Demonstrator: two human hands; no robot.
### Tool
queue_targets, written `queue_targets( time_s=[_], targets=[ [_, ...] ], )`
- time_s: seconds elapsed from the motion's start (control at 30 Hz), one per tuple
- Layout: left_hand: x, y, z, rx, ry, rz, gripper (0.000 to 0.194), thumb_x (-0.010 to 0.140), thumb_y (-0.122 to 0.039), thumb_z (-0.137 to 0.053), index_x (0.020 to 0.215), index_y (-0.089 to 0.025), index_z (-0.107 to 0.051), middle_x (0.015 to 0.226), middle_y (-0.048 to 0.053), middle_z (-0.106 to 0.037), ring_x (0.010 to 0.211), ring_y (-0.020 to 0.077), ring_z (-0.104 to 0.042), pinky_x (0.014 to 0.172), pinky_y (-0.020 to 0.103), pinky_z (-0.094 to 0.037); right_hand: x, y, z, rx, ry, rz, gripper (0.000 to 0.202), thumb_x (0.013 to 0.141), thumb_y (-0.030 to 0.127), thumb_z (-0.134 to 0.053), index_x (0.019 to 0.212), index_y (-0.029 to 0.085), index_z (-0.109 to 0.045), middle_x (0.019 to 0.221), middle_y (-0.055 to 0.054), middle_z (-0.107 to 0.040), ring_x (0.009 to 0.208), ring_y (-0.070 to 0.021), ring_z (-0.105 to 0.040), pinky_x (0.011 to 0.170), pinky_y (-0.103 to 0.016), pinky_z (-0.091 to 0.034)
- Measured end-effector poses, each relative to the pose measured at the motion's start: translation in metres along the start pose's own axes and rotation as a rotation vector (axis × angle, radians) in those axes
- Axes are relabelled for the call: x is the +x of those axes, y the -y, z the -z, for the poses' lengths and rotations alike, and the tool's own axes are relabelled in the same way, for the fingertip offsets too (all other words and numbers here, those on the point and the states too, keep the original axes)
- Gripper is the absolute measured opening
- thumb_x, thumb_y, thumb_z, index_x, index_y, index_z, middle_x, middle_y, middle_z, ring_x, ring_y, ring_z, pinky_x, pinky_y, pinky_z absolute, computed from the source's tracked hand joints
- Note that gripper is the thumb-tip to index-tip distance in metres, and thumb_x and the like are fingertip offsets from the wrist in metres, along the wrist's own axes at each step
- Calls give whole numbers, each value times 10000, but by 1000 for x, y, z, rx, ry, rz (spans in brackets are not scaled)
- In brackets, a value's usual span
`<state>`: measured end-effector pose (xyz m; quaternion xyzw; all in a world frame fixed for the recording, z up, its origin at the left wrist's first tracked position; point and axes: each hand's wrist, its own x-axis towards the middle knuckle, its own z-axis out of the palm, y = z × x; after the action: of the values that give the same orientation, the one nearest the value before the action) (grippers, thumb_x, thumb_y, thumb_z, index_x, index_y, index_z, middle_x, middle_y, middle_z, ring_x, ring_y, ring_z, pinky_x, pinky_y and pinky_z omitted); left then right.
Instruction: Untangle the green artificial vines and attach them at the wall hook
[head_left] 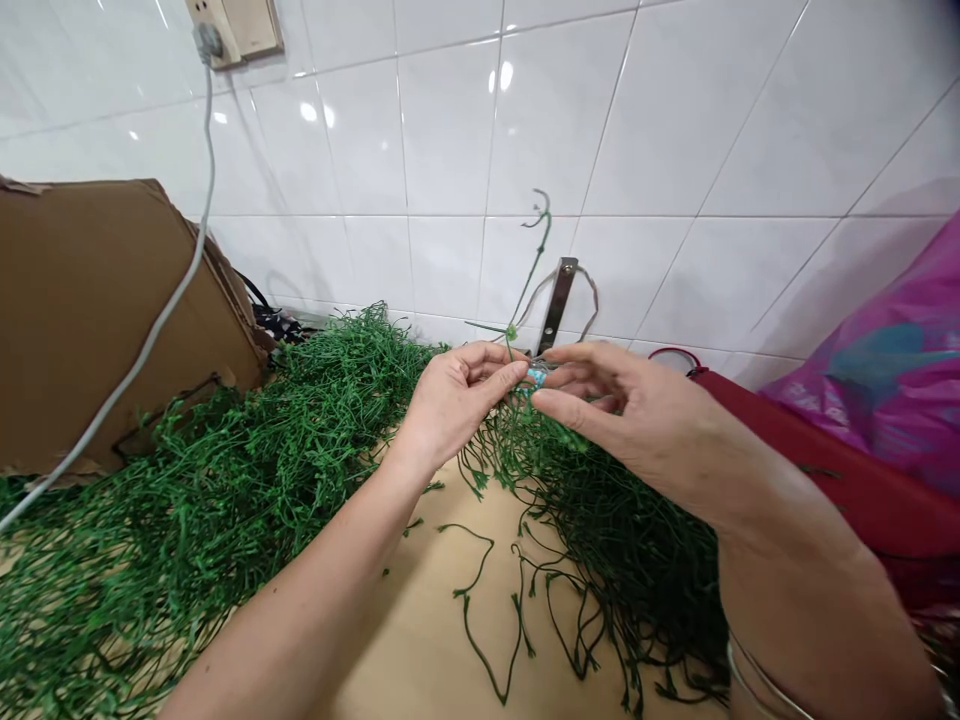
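Note:
My left hand (469,390) is closed in a pinch at mid-view, thumb and forefinger on a thin green cord stem (530,275) that rises above the fingers and ends in a small curl. From the other side, my right hand (630,405) meets it with bent fingers, its thumb and fingertips around the same spot. Between the fingertips shows a small light-blue patterned piece (536,376); its kind is not clear. What the right fingers grip is mostly hidden. Just behind the hands, an upright metal strip with holes (558,300) stands before the wall.
A big heap of green cord stems (285,450) spreads at the left, and a darker bunch (645,540) lies under my right hand. Loose green strands lie on the tan tabletop (420,630). Around stand a cardboard box (97,320), a grey cable (180,290), a red case (847,450) and a magenta bag (885,350).

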<state>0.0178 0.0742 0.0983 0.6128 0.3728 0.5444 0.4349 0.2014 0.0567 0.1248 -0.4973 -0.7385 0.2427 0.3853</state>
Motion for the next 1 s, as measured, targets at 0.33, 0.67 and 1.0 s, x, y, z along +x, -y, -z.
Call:
queue_targets(
  time_s=[0.33,0.67,1.0],
  targets=[
    [-2,-3,-4,47,201,91,185,943,-312,-594,1038,-155,-582,907,16,-603,717,93,-609,683,239,-493,8,-7,2,342,65,-130,292,657,387,-827,813,185,-686,716,-25,-693,639,-135,-584,564,-261,-448],
    [-2,2,-2,326,19,-154,143,899,-318,-647,883,-175,-653,728,-24,-560,650,93,-449,627,245,-380,12,-15,9,290,28,-10,448,848,628,-644,873,194,-750,886,-71,-741,897,-198,-655,825,-323,-509],
    [-5,-1,-6,501,-37,-224,115,899,-276,-647,854,-177,-684,799,13,-672,705,118,-531,675,254,-422,11,-10,1,112,120,-23,216,796,389,-652,843,187,-715,792,-41,-744,712,-166,-640,667,-297,-489]
  ],
)
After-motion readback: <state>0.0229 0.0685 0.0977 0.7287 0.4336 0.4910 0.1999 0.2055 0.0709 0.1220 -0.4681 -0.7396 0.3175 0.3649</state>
